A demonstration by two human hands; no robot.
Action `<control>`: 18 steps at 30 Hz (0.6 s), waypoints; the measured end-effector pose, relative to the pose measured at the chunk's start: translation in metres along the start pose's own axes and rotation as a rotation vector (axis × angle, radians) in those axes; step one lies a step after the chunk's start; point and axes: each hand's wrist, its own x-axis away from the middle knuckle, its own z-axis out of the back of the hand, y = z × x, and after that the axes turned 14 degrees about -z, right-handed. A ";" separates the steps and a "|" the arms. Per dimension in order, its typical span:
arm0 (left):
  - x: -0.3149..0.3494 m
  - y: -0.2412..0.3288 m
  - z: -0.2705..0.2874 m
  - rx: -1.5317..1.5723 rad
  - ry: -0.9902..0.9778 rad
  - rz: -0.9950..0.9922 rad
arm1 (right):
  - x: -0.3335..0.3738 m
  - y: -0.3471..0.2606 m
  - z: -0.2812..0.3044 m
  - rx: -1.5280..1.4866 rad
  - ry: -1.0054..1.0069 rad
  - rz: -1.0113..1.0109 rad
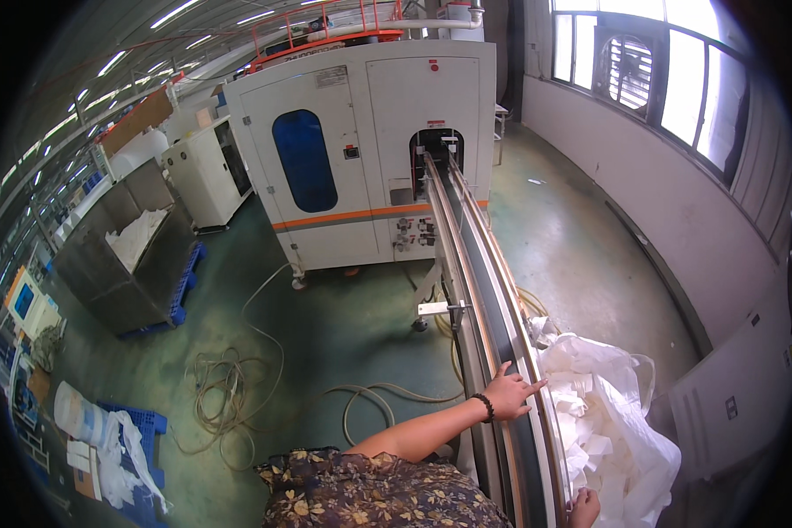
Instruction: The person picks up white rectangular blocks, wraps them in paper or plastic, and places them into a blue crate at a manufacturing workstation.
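My left hand (509,393) reaches across a long narrow conveyor (491,317) with metal side rails. Its fingers are spread, one pointing along the belt and another toward the right rail, and nothing shows in its grasp. At the lower edge, partly cut off, my right hand (583,509) is beside the right rail. Its visible fingers are bent close together; whatever they hold, if anything, is hidden. Right of the conveyor, a large white woven sack (629,422) stands open with many white scraps (590,444) inside, close to both hands.
The conveyor runs into an opening in a big white machine (387,150) with an orange stripe. Coiled hoses (229,387) lie on the green floor. A metal bin (119,255) on a blue pallet stands left. A grey cabinet (730,396) is at right.
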 end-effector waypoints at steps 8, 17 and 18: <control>0.000 -0.005 -0.006 -0.021 0.015 -0.008 | 0.010 -0.015 -0.007 0.032 0.090 0.003; -0.001 -0.003 -0.005 -0.053 0.076 -0.040 | 0.032 -0.042 -0.001 0.118 0.138 -0.005; -0.002 -0.003 -0.006 -0.046 0.082 -0.046 | 0.032 -0.040 -0.001 0.107 0.142 -0.014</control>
